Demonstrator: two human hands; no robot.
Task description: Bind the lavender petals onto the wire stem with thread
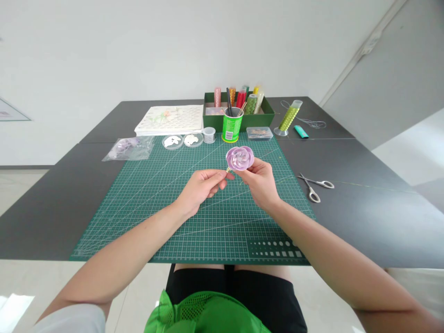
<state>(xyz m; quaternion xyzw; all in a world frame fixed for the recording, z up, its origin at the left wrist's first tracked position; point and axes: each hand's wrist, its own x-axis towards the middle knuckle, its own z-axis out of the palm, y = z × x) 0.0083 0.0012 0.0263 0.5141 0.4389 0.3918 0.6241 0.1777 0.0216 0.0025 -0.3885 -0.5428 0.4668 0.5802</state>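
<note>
Above the cutting mat (152,185), the left hand (201,187) pinches the stem (228,170) and the right hand (262,182) the lilac flower (240,158), seemingly assembled, the far white pieces (172,140) apparently unused.

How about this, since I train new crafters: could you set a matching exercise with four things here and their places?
Things
1. purple flower
2. scissors
3. green can
4. clear plastic bag

Places
A. lying across the left edge of the cutting mat
B. just in front of the dark green box
C. held by the left hand and right hand
D. on the dark table, right of the mat

Pairs: 1-C, 2-D, 3-B, 4-A
</note>
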